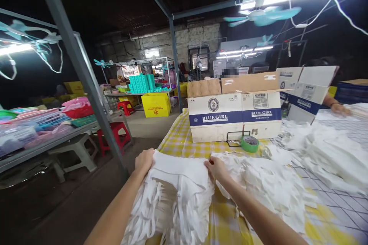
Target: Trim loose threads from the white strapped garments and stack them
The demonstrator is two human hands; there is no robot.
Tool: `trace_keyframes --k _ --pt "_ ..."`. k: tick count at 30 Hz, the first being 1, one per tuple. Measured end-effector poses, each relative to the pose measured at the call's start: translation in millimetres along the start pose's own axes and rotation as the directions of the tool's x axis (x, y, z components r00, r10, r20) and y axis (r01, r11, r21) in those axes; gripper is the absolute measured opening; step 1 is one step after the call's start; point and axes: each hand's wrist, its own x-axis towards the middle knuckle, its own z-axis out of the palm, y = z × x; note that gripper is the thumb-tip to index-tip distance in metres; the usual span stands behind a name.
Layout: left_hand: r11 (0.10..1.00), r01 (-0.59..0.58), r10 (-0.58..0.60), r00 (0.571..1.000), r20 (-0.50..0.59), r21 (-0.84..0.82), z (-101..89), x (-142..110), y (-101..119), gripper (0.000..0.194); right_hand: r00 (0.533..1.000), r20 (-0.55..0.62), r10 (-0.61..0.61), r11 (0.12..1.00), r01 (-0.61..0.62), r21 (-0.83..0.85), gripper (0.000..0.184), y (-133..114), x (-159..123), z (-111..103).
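A white piece of cloth (pixel 178 166) with many hanging strips below is stretched between my two hands at the table's near left edge. My left hand (pixel 144 160) is closed on its upper left corner. On the upper right corner, the thumb and fingers of my right hand (pixel 216 167) pinch the fabric. The strips (pixel 149 210) hang down toward me in loose bunches. Just right of my right hand lies a heap of similar white cloth (pixel 267 183) on the yellow checked tablecloth (pixel 181 139).
An open Blue Girl carton (pixel 215 132) stands ahead, with green tape (pixel 250 143) before it and a second carton (pixel 307 88) behind. More white cloth (pixel 333 157) lies right, near another person's hand (pixel 340 109). A metal post (pixel 83 65) rises left; red stools (pixel 116 134) stand beyond.
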Motion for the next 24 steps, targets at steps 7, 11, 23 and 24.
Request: trace_keyframes --k 7,11,23,24 --pt "0.997 -0.032 0.028 0.998 0.059 0.071 4.7 17.4 -12.6 0.040 0.997 -0.081 -0.015 0.999 0.010 -0.053 0.008 -7.3 -3.8 -5.9" --pt "0.970 -0.112 0.151 0.973 -0.175 0.216 -1.0 6.1 -12.3 0.054 0.970 -0.189 -0.152 0.980 0.124 -0.153 0.023 7.7 -31.3 -56.1" --pt "0.610 -0.658 0.624 0.742 -0.244 -0.442 23.1 -190.6 172.1 0.041 0.956 -0.198 -0.218 0.963 0.177 -0.203 0.019 55.6 -78.7 -193.8" --pt "0.576 -0.634 0.635 0.745 -0.205 -0.516 30.3 -198.0 187.3 0.042 0.960 -0.206 -0.188 0.982 0.179 -0.060 0.022 48.5 -81.7 -205.6"
